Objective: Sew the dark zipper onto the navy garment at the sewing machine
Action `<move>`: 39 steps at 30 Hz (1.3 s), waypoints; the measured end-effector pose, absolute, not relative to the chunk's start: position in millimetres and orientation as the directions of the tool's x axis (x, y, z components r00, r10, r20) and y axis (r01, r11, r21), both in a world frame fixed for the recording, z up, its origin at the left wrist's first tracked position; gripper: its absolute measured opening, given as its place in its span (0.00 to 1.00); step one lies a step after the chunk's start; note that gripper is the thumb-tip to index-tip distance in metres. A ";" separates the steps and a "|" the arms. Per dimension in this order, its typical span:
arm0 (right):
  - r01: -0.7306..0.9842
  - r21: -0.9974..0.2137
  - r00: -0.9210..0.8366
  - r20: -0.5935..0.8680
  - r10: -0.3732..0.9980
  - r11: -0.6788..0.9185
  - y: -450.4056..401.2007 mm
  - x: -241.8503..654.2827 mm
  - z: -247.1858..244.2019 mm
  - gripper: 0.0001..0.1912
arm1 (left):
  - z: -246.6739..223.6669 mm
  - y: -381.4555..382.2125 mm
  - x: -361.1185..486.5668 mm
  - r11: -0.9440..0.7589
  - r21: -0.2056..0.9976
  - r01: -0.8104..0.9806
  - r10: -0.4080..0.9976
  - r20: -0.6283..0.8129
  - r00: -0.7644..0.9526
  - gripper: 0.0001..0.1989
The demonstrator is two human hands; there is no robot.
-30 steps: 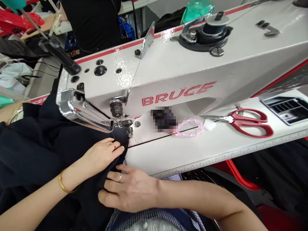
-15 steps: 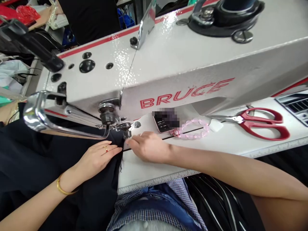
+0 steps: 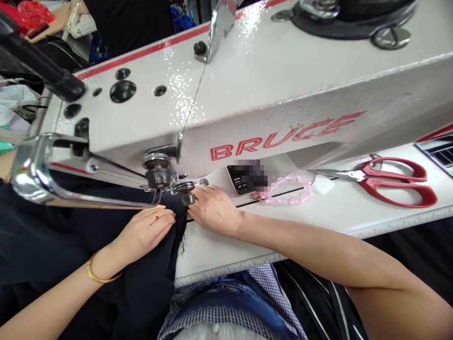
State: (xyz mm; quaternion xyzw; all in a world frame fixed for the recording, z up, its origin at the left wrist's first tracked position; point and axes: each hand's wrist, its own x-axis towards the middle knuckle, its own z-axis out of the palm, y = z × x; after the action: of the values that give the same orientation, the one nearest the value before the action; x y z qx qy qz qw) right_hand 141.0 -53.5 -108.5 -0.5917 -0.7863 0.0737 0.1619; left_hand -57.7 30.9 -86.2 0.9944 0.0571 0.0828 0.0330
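Observation:
Dark cloth (image 3: 141,288) lies over the left part of the white sewing bed and hangs down at its front edge. My left hand (image 3: 146,231) rests flat on this cloth, fingers stretched toward the needle area, a ring on one finger. My right hand (image 3: 214,210) is just right of the presser area, at the cloth's right edge; its fingertips are partly hidden behind the machine's metal parts. The white sewing machine (image 3: 141,108) with red lettering stands over both hands' far side.
Right of my right hand lie a phone (image 3: 239,182), a pink bead strap (image 3: 292,202), a white chalk-like piece (image 3: 322,184) and red-handled scissors (image 3: 399,191). A ruler strip (image 3: 230,270) runs along the front edge. A chrome lever (image 3: 31,174) juts out at the left.
My right hand has turned flatter and reaches farther forward beside the needle area, its fingers less curled. My left hand stays on the cloth. The view has shifted slightly.

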 end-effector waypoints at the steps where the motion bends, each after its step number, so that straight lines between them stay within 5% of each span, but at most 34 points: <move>1: 0.905 -0.312 -0.249 0.161 0.955 0.289 -53.3 140.4 -109.3 0.07 | -85.6 30.7 -57.0 -0.990 0.073 0.123 0.132 0.147 0.980 0.06; 5: 0.902 -0.363 -0.191 0.149 0.970 0.233 -51.3 138.9 -112.9 0.09 | -82.5 31.6 -53.2 -0.994 0.042 0.105 0.108 0.084 0.991 0.10; 9: 0.891 -0.383 -0.201 0.145 0.969 0.242 -48.9 140.0 -114.9 0.07 | -78.3 32.4 -44.9 -0.993 -0.114 -0.018 -0.006 -0.107 0.994 0.21; 13: 0.895 -0.362 -0.222 0.143 0.964 0.260 -47.3 143.0 -114.4 0.06 | -78.5 32.5 -42.3 -0.978 -0.185 -0.095 -0.086 -0.052 0.995 0.15; 19: 0.868 -0.320 -0.340 0.178 0.923 0.381 -57.3 144.7 -112.2 0.08 | -84.5 32.5 -55.6 -0.998 -0.042 0.047 0.039 0.187 0.982 0.09; 24: 0.790 -0.299 -0.501 0.189 0.844 0.536 -71.6 140.5 -109.1 0.08 | -86.0 33.0 -59.6 -0.991 0.023 0.129 0.131 0.168 0.977 0.08; 39: 0.771 -0.216 -0.513 0.346 0.785 0.599 -71.5 140.4 -111.9 0.11 | -87.1 35.7 -56.1 -0.966 0.136 0.218 0.238 0.158 0.958 0.08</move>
State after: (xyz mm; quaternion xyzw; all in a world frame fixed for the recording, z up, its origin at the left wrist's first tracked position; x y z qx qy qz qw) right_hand 140.4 -71.5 -111.9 -0.4474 -0.8697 0.0175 0.2078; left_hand -56.1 35.7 -87.1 0.9878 0.1154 0.0868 0.0587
